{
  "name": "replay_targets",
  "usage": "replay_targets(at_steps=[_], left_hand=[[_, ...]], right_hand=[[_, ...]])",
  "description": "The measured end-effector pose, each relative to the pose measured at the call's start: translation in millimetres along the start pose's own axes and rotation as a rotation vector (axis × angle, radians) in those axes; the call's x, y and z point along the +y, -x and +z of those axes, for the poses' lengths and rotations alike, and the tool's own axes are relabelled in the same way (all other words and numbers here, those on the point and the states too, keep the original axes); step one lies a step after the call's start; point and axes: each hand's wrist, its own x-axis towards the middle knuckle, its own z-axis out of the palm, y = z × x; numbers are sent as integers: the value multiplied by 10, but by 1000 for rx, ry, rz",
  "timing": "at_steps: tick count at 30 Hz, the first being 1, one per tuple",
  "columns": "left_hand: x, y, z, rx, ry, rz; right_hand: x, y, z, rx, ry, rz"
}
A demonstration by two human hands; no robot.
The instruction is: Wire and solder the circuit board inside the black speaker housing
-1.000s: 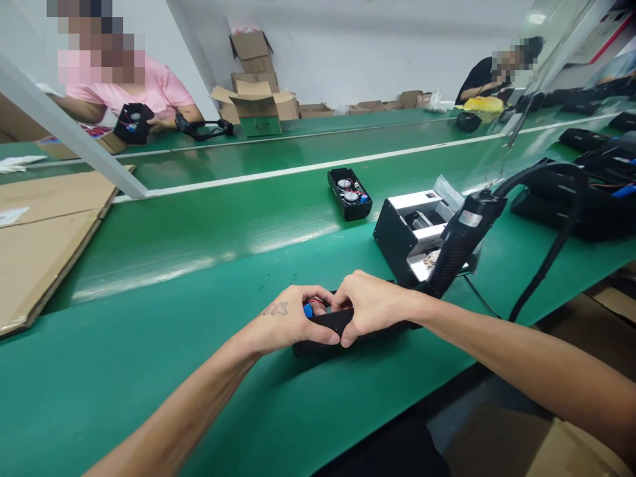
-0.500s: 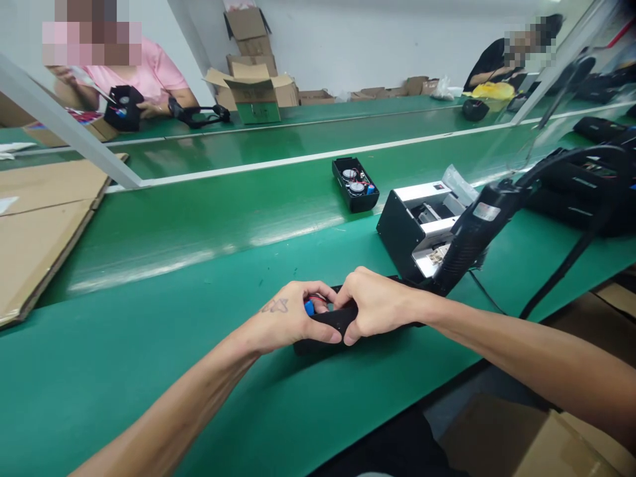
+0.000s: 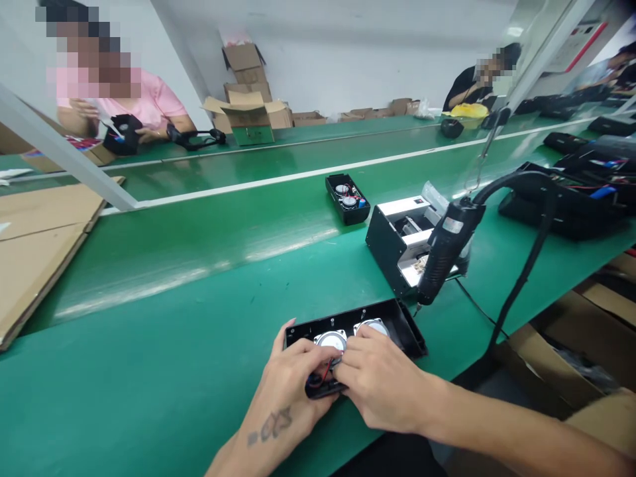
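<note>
A black plastic speaker housing (image 3: 408, 331) lies at the near side of the green table, its open face up. Inside are two round speakers (image 3: 331, 340) with silvery frames; my fingers partly cover the right one. My left hand (image 3: 291, 377) grips the housing's left end, fingers around its outside and the thumb reaching over the inside. Red and dark wires (image 3: 326, 371) show beneath that thumb. My right hand (image 3: 380, 377) is closed over the middle of the housing, fingertips bunched by the wires and the left speaker. What those fingertips pinch is hidden.
An electric screwdriver (image 3: 442, 252) hangs just right of the housing, before a black-and-white screw feeder (image 3: 392, 245). Another open housing (image 3: 348, 215) lies farther back. Black housings (image 3: 566, 212) are piled at right, flattened cardboard (image 3: 44, 245) at left. Two co-workers sit across the table.
The housing has turned open face up, showing its speakers. My left hand has shifted round its left end, and my right hand has moved in over the wires. The view has tilted slightly.
</note>
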Motion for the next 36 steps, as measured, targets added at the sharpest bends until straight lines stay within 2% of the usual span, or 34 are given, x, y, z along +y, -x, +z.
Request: replay_targets(at_steps=[2, 4, 6, 9, 10, 11, 13, 15, 17, 21, 23, 25, 29, 31, 33, 36], left_hand=[[-27, 55, 66, 60, -68, 106], [-35, 78, 103, 125, -110, 175], [-28, 80, 117, 159, -131, 207], [-18, 67, 106, 159, -151, 221], [-21, 64, 97, 143, -160, 224], [-29, 61, 87, 131, -172, 228], [-62, 57, 72, 107, -199, 246], [-109, 56, 73, 96, -230, 277], [-166, 65, 95, 92, -265, 295], [-321, 115, 179, 142, -330, 292], [-423, 139, 213, 161, -368, 347], [-521, 146, 231, 177, -420, 397], [-635, 131, 237, 178, -487, 454], [-655, 127, 248, 188, -480, 478], [-670, 134, 271, 227, -473, 449], [-679, 154, 321, 255, -469, 410]], right_hand=[[-53, 90, -93, 93, -87, -14], [-35, 174, -268, 298, -232, -14], [105, 260, -446, 682, -292, 25], [539, 380, -606, 1372, -166, 248], [709, 411, -627, 1469, -134, 360], [871, 434, -638, 1472, -130, 475], [1131, 452, -636, 1306, -224, 639], [1265, 431, -610, 1129, -394, 680], [1279, 378, -563, 1074, -543, 641], [1139, 261, -471, 1147, -674, 539], [1080, 240, -499, 1164, -707, 509], [1050, 256, -609, 1207, -717, 478], [1060, 329, -952, 1421, -649, 382], [1098, 336, -1075, 1481, -596, 352], [1148, 314, -1123, 1476, -557, 353], [1193, 264, -1108, 1393, -529, 391]])
